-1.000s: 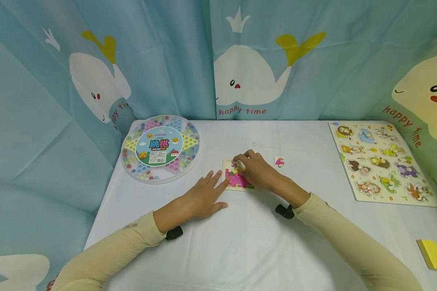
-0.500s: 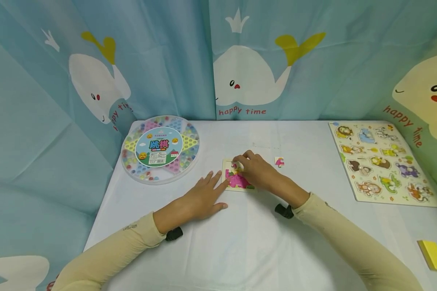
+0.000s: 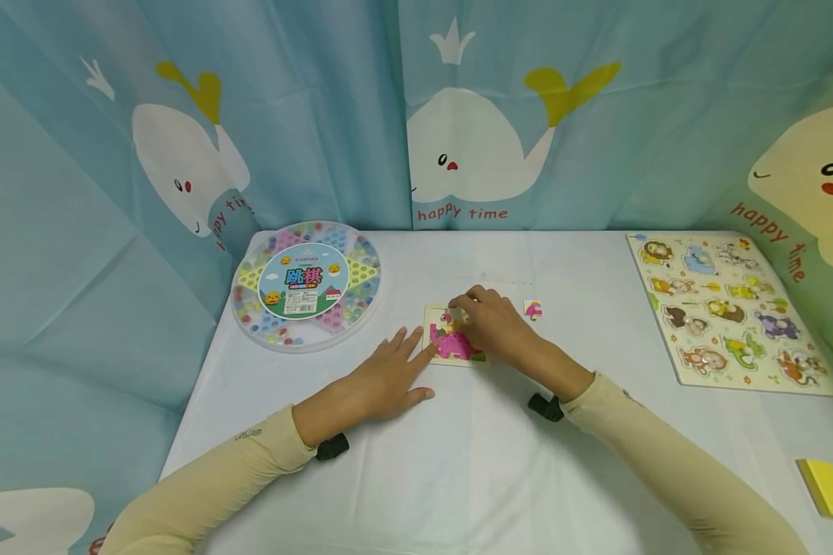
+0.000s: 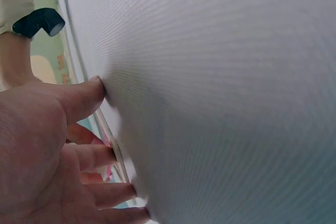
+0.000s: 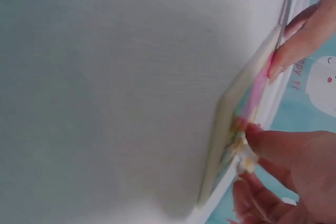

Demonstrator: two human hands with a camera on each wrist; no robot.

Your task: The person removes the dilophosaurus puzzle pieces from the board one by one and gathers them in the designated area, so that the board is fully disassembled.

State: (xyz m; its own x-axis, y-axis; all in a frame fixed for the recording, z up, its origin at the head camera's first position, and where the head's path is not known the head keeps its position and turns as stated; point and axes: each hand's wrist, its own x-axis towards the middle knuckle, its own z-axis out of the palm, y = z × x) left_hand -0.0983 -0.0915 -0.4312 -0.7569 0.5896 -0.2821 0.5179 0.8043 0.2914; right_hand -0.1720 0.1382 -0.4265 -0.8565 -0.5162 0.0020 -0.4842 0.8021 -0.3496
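A small jigsaw puzzle board (image 3: 451, 348) with a pink dinosaur picture and a pale frame lies on the white table. My left hand (image 3: 387, 376) lies at its left side with fingers spread, the index fingertip resting on the board. My right hand (image 3: 496, 324) is over the board's upper right part. In the right wrist view, its thumb and fingers pinch a small puzzle piece (image 5: 245, 161) at the board's surface; its print is blurred. Another puzzle piece (image 3: 532, 309), pink and white, lies on the table to the right of the board.
A round Chinese checkers set (image 3: 305, 285) with coloured marbles stands at the back left. An animal peg puzzle (image 3: 736, 312) lies at the right, and a yellow block (image 3: 825, 488) is near the right edge. A blue whale-print curtain (image 3: 361, 116) hangs behind the table.
My right hand has shifted slightly to the right over the board, with the piece at its fingertips. More of the picture's top left part shows. My left hand stays in place.
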